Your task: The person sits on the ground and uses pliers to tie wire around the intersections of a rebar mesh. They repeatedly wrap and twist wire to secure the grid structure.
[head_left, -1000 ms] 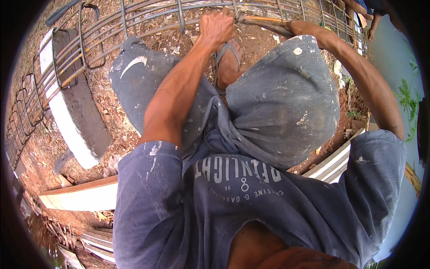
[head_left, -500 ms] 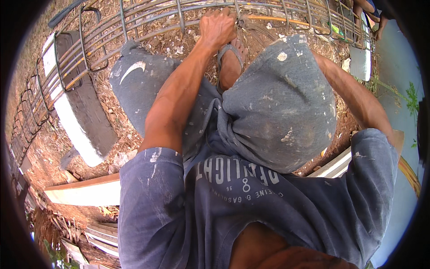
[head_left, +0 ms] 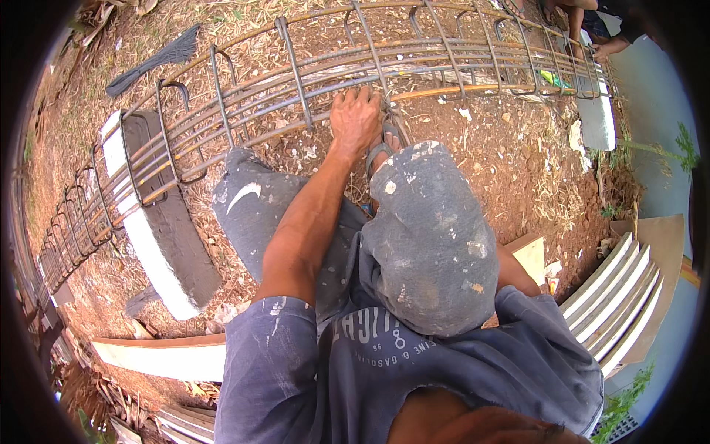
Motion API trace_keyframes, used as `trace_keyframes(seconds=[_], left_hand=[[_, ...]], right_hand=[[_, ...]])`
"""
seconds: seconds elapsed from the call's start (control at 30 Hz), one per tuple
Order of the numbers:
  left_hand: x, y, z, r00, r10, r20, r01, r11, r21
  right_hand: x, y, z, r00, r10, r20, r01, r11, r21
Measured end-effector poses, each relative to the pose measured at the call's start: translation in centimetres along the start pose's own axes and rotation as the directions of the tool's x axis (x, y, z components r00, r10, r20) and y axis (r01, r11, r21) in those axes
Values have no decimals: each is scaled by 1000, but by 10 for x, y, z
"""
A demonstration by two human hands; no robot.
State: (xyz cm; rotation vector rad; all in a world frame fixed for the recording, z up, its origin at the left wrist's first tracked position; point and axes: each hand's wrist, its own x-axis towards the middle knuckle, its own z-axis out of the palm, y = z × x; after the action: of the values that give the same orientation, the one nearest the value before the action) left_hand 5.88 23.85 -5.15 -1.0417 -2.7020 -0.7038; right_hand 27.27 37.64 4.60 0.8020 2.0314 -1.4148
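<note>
Lying L to R on the far side, just beyond the knees [head_left: 433, 192]: rebar cage [head_left: 373, 59], 1 pc., long axis crosswise, passing over white-and-grey block [head_left: 166, 214] at L. L hand [head_left: 357, 122]: nearer one, at cage's near bar [head_left: 436, 91], fingers bent, close tog.; pinching or not, can't tell. R hand: hidden, state can't tell; R arm [head_left: 518, 271] goes behind R knee, visible part well apart from cage.
</note>
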Motion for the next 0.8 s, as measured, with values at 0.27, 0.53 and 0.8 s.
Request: trace_keyframes(seconds=[0.27,0.53,0.8], left_hand=[[5,0,3,991,100,-94,-105,993,-54],[1,-1,-2,990,85,-108,-90,995,-38],[-1,-2,3,979,99,-177,-101,995,1]], right_hand=[[34,-21,23,977,-93,-194,0,901,-434],[79,29,46,887,-349,-303,162,848,-504],[98,44,67,865,-352,-358,231,912,-338]])
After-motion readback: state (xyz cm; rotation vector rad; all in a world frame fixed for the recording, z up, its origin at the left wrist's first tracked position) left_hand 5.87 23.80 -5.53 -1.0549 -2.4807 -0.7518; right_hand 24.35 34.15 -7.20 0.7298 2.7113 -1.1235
